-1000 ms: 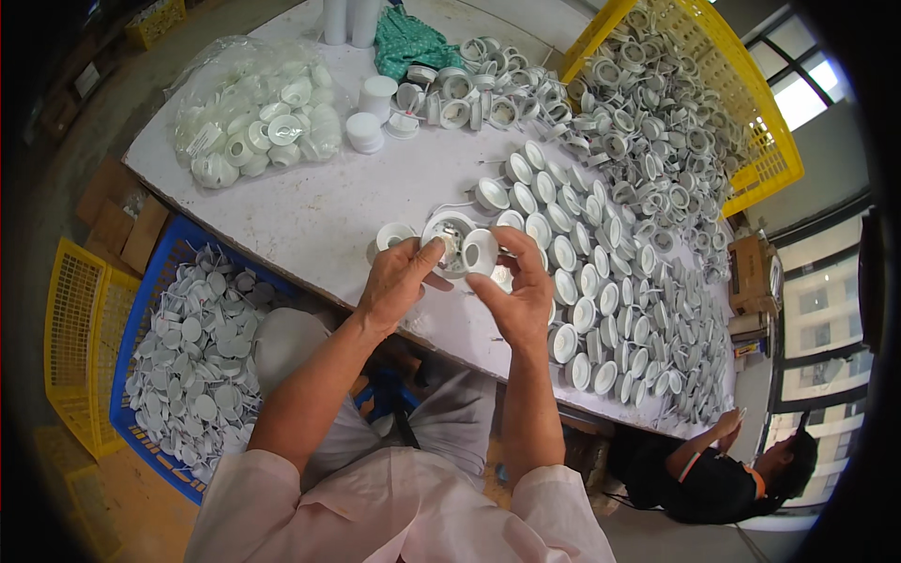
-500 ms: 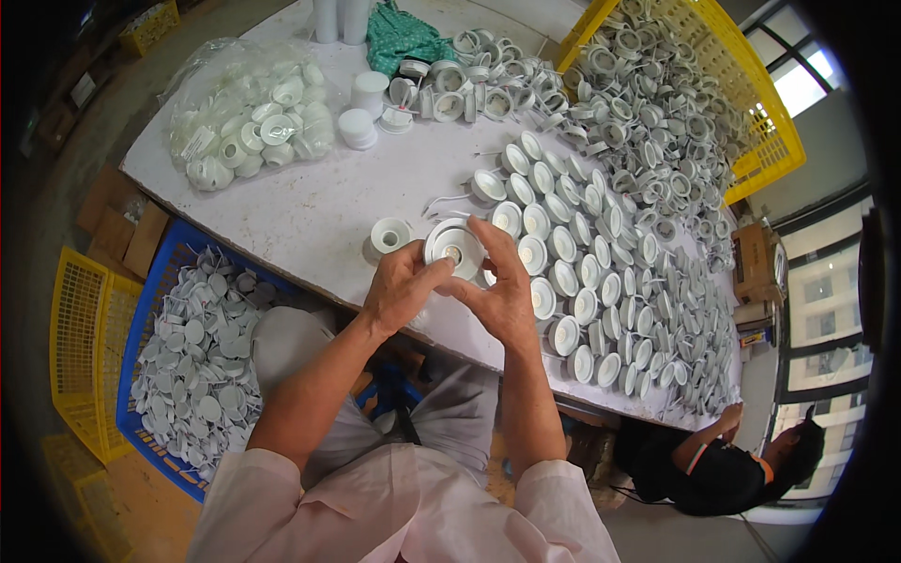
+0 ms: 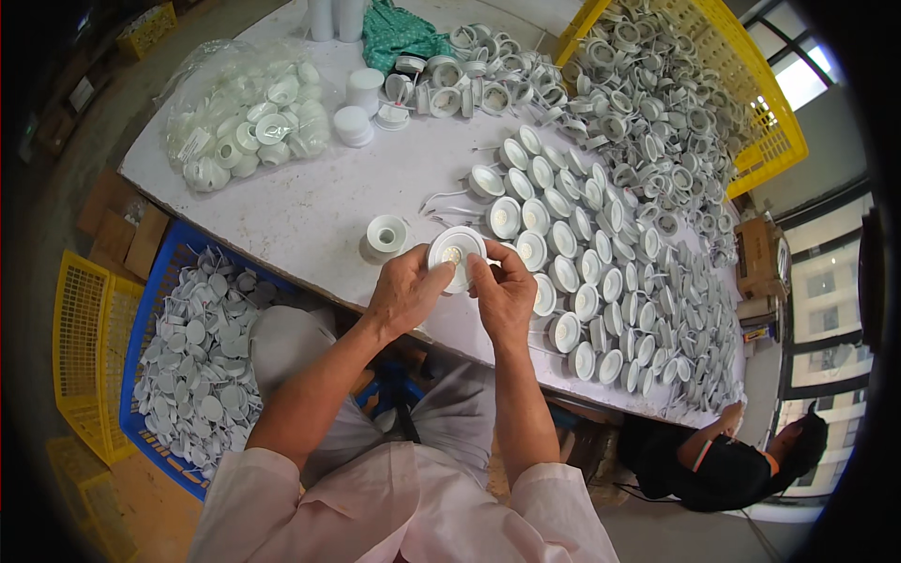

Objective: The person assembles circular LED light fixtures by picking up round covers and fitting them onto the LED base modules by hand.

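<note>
Between my two hands, above the table's near edge, is a round white downlight housing with a yellowish LED disc inside. My left hand grips its left rim, thumb at the inner cone. My right hand pinches the right rim with thumb and bent fingers. Just left of it a white cup-shaped reflector stands on the table. To the right, rows of similar white downlights lie tilted against each other, wires trailing from some.
A clear bag of white reflectors lies at the back left beside stacked white discs. A yellow crate spills ring housings at the back right. A blue crate of white discs stands left of my knees. A person sits at the right.
My right hand has come down from above the housing's rim, its fingers now bent against the right side. The housing is turned more face-up toward me.
</note>
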Tool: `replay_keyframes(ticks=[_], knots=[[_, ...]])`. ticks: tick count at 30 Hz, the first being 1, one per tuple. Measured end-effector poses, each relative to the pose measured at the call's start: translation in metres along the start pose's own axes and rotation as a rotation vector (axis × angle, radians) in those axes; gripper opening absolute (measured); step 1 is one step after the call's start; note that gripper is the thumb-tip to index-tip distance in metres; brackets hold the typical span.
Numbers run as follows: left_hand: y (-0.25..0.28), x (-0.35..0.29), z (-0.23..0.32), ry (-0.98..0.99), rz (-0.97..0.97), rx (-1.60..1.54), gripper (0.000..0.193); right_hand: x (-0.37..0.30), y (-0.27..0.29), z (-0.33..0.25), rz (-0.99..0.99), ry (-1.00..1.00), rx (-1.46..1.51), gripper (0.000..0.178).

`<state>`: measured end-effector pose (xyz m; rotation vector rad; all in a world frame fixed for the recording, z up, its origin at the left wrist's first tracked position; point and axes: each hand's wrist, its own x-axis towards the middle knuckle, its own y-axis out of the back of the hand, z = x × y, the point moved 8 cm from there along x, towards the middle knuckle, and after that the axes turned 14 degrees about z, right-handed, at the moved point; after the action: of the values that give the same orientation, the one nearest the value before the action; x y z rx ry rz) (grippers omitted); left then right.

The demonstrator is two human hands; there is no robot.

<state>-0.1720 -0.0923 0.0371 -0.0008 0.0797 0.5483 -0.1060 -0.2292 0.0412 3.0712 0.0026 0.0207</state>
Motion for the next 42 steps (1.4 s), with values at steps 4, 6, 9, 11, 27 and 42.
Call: replay_keyframes(ticks=[4,6,9,11,27,42], knots=[[-0.001,-0.002,-0.001,-0.014,0.009,0.036,0.032,-0.001,0.001,0.002,0.020,0.014,-0.013,0.021],[-0.002,-0.001,0.001,-0.066,0.014,0.075,0.036,-0.001,0.002,0.003,0.031,0.011,-0.007,0.021],[-0.003,-0.001,0.001,-0.067,0.019,0.086,0.035,-0.001,0.005,0.006,0.055,0.024,-0.025,0.019],[-0.003,-0.001,-0.001,-0.078,0.023,0.091,0.035,-0.001,0.005,0.008,0.059,0.012,-0.009,0.018],[-0.006,-0.002,-0.003,-0.049,0.013,-0.010,0.032,0.000,0.003,0.002,0.005,-0.002,0.178,0.014],[-0.013,-0.002,-0.011,-0.063,-0.012,0.055,0.031,0.003,0.009,0.018,0.022,0.001,0.161,0.011]])
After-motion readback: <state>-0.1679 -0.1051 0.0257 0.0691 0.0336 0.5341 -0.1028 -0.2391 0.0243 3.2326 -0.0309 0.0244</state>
